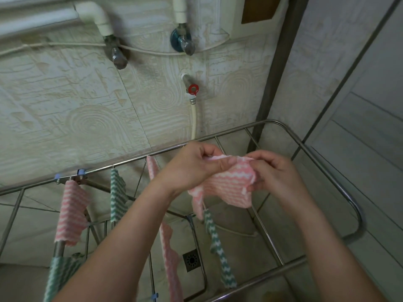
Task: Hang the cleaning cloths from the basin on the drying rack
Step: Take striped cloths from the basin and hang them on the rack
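Observation:
A pink-and-white striped cleaning cloth (231, 184) is bunched between both hands above the metal drying rack (340, 188). My left hand (196, 164) pinches its upper left edge. My right hand (274, 171) pinches its upper right corner. On the rack's rods hang other cloths: a pink one (70, 212) at the left, a green one (117, 195) beside it, a narrow pink one (171, 253) in the middle and a green one (220, 251) under the held cloth. Another green cloth (57, 273) hangs at the lower left. The basin is out of view.
The tiled wall behind the rack carries two metal taps (115, 53), a red-handled valve (193, 89) and a white hose (194, 120). A floor drain (192, 260) lies below the rack. A frame post (274, 68) and tiled wall close off the right side.

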Demonstrator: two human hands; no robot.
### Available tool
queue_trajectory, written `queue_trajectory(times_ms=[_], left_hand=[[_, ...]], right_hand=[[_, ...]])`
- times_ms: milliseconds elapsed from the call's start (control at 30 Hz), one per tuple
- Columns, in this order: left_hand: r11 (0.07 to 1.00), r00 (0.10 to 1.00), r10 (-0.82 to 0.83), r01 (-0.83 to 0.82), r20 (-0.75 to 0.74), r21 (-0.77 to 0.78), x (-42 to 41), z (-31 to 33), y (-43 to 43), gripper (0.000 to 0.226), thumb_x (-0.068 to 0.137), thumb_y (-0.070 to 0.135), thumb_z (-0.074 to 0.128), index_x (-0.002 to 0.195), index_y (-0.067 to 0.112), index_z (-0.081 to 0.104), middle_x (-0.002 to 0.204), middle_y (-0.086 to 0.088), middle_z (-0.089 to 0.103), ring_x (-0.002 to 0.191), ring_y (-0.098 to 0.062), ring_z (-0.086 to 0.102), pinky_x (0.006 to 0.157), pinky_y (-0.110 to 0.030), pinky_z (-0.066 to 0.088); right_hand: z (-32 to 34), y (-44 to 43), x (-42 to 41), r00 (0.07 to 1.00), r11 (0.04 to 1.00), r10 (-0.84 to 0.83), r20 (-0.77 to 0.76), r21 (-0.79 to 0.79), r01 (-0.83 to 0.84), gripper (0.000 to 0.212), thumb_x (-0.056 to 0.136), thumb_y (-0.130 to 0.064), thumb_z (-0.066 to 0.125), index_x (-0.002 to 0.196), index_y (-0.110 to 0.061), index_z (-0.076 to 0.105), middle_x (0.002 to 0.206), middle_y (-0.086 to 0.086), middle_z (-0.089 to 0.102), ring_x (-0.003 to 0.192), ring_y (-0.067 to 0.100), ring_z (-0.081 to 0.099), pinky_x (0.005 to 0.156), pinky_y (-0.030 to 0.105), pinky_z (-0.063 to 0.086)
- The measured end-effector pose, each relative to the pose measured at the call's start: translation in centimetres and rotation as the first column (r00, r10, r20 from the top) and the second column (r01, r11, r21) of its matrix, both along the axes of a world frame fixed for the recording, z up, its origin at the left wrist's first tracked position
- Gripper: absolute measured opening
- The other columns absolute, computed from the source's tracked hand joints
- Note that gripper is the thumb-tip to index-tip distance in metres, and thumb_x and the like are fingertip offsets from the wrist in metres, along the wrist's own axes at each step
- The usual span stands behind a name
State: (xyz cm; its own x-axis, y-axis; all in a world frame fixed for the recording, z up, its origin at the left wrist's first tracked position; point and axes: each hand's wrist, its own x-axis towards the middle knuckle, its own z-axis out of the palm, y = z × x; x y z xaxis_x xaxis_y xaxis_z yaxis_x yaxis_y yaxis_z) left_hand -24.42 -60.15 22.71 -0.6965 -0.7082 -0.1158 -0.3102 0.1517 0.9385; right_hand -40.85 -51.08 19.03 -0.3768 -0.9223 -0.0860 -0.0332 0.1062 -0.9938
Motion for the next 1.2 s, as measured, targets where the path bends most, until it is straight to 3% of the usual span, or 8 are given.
queue_trajectory(times_ms=[167,433,600,667,733,867,1100,1200], left_hand=[[0.975,0.984,-0.172,0.165,0.035,0.152,0.6,-1.9,-1.1,0.02,0.082,0.015,0.068,0.097,0.002,0.069,0.095,-0.014,0.072,0.087,-0.022,0.068,0.085,-0.037,0.053],[0.905,0.923,-0.339,0.373,-0.182,0.204,-1.0,-2.8,1.5,0.018,0.079,0.016,0.073,0.064,0.021,0.066,0.064,0.004,0.057,0.065,-0.013,0.05,0.06,-0.02,0.039],[0.841,0.903,-0.176,0.345,-0.393,0.416,-2.3,-3.1,3.3,0.004,0.08,0.015,0.065,0.077,0.014,0.066,0.074,-0.003,0.068,0.064,-0.012,0.064,0.058,-0.022,0.053],[0.888,0.947,-0.104,0.225,-0.303,0.402,-3.0,-4.3,3.9,0.004,0.081,0.014,0.065,0.077,0.014,0.065,0.073,-0.003,0.067,0.061,-0.013,0.062,0.057,-0.023,0.052],[0.958,0.995,-0.085,0.094,-0.044,0.272,-3.6,-7.1,4.4,0.006,0.086,0.02,0.067,0.081,0.016,0.065,0.074,-0.003,0.064,0.063,-0.014,0.058,0.062,-0.028,0.048],[0.999,0.927,-0.028,0.019,0.373,0.026,-4.7,-13.1,5.4,0.01,0.088,0.016,0.056,0.08,0.022,0.056,0.077,-0.002,0.062,0.067,-0.014,0.058,0.061,-0.025,0.043],[0.98,0.851,0.138,-0.045,0.506,-0.192,-6.2,-16.0,4.3,0.019,0.088,0.016,0.053,0.105,0.014,0.061,0.1,-0.011,0.069,0.093,-0.029,0.063,0.065,-0.026,0.039],[0.977,0.836,0.144,-0.034,0.529,-0.213,-6.5,-16.2,3.7,0.023,0.089,0.017,0.052,0.112,0.016,0.056,0.101,-0.012,0.068,0.093,-0.03,0.063,0.071,-0.032,0.048]], right_hand=[[-0.8,1.8,-3.5,0.966,0.991,0.1,-0.239,0.111,-0.075,0.013,0.09,-0.014,0.063,0.082,-0.019,0.072,0.077,0.004,0.073,0.066,0.021,0.068,0.064,0.042,0.058],[1.1,6.1,-5.3,0.995,0.999,0.031,0.097,0.041,-0.035,0.012,0.086,-0.023,0.054,0.081,-0.015,0.061,0.074,-0.003,0.065,0.062,0.01,0.065,0.047,0.03,0.056],[3.3,8.2,-5.5,0.997,0.996,-0.077,-0.031,0.045,0.078,0.018,0.087,-0.032,0.055,0.083,-0.015,0.059,0.087,0.005,0.062,0.063,0.015,0.064,0.042,0.028,0.053],[2.6,7.9,-6.2,0.977,0.982,-0.109,-0.182,0.132,0.134,0.018,0.093,-0.029,0.055,0.086,-0.013,0.057,0.088,0.004,0.06,0.062,0.013,0.062,0.044,0.029,0.053],[0.1,6.8,-6.6,0.936,0.947,-0.06,-0.347,0.277,0.163,0.018,0.096,-0.03,0.053,0.087,-0.014,0.056,0.084,0.003,0.057,0.063,0.018,0.064,0.051,0.039,0.058],[-7.6,4.5,-6.3,0.882,0.823,0.187,-0.432,0.559,0.1,0.018,0.095,-0.031,0.051,0.088,-0.016,0.057,0.089,0.004,0.061,0.083,0.025,0.064,0.071,0.039,0.057],[-11.2,2.8,-6.1,0.853,0.857,0.107,-0.51,0.483,0.181,0.012,0.096,-0.029,0.047,0.093,-0.019,0.053,0.087,-0.002,0.057,0.081,0.018,0.058,0.073,0.036,0.051],[-11.7,2.6,-5.7,0.881,0.862,0.078,-0.467,0.475,0.175,0.023,0.094,-0.031,0.052,0.112,-0.018,0.052,0.109,0.003,0.058,0.095,0.021,0.061,0.081,0.037,0.052]])
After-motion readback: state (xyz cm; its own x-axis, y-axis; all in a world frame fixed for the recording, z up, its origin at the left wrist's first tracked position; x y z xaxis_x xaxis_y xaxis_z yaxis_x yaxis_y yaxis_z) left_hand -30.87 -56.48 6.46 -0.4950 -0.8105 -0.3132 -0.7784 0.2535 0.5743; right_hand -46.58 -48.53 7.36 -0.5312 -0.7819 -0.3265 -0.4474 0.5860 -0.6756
